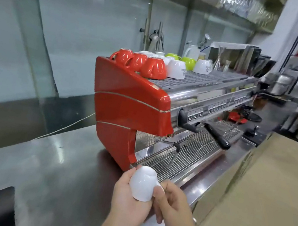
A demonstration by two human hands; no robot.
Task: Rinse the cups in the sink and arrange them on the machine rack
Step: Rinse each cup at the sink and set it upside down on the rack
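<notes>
White cup (143,184) is held upside down w/ left hand (126,194) wrapped round its body and right hand (166,198) pinching by the handle, prob light but glossy, slippery if wet & chippable, so keep hold of the body.

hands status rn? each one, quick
Left hand: holding the white cup, fingers wrapped around its body, cup upside down.
Right hand: also on the white cup, thumb pinching its handle side.

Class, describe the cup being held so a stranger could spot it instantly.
Find the red coffee machine. In front of its lower corner, the left hand and right hand hold a white cup upside down. Every other cup sits on the machine's top rack.
</notes>
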